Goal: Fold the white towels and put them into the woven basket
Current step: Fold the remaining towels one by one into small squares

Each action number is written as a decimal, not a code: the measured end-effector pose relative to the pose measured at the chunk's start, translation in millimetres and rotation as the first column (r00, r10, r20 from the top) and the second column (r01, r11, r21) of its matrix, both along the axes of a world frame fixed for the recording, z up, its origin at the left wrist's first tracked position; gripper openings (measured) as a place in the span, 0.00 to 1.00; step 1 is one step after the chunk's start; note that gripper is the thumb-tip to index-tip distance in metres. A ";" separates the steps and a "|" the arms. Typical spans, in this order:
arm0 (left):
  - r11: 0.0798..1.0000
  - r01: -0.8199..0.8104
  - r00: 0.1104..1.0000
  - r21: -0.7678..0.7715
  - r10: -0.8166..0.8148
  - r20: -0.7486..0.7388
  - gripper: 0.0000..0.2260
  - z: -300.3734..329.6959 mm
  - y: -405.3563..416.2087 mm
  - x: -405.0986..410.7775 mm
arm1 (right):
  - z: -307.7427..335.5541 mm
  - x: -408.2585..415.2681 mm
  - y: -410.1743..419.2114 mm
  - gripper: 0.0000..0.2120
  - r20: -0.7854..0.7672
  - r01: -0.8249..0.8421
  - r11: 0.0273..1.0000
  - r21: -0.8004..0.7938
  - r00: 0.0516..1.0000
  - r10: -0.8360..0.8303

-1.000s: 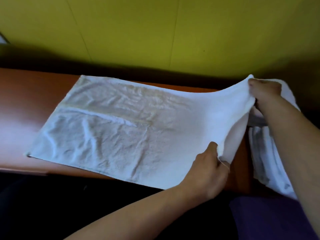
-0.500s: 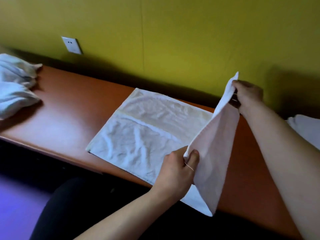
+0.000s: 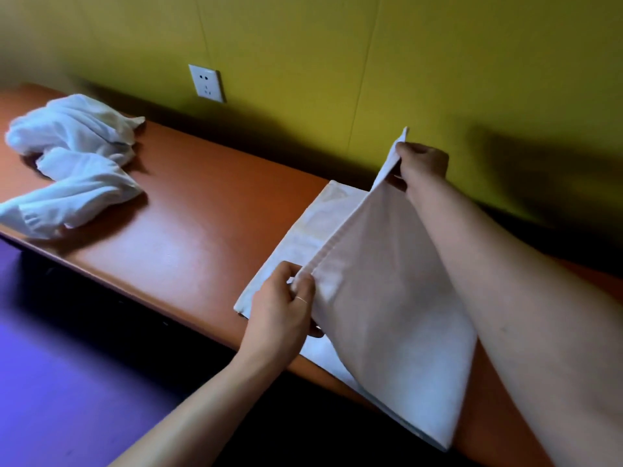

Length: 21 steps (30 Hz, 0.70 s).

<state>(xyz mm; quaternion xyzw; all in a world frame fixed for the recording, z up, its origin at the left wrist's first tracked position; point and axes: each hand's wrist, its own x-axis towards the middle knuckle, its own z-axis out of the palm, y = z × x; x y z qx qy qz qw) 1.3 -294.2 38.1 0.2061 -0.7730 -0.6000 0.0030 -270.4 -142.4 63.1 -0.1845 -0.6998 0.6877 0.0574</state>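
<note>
in the head view, a white towel (image 3: 387, 298) is seen half lifted over an orange-brown table (image 3: 188, 224), its lower layer lying flat on the tabletop near the front edge while the upper layer is raised and drawn toward the left. the near corner of the raised edge is pinched by the left hand (image 3: 279, 311), whose thumb and curled fingers are closed on the hem just above the flat part of the towel. the far corner is gripped by the right hand (image 3: 421, 163), held higher and nearer the wall, with a small tip of cloth sticking up above the fingers. the raised edge is stretched in a straight line between the two hands, and the fold of the towel runs along the table's front edge at the lower right. a heap of crumpled white towels (image 3: 70, 163) is seen at the far left end of the table, well apart from the towel being handled. a white wall socket (image 3: 206, 83) is set in the yellow-green wall (image 3: 337, 62) behind the table. a purple floor (image 3: 67, 382) is shown below the table's front edge. the woven basket is not in view.
</note>
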 end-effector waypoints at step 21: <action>0.787 -0.016 0.994 -0.616 0.076 0.072 0.08 -100.8 -84.2 -9.1 | -125.4 231.2 75.9 0.08 -0.077 -0.023 0.646 0.763 0.989 0.126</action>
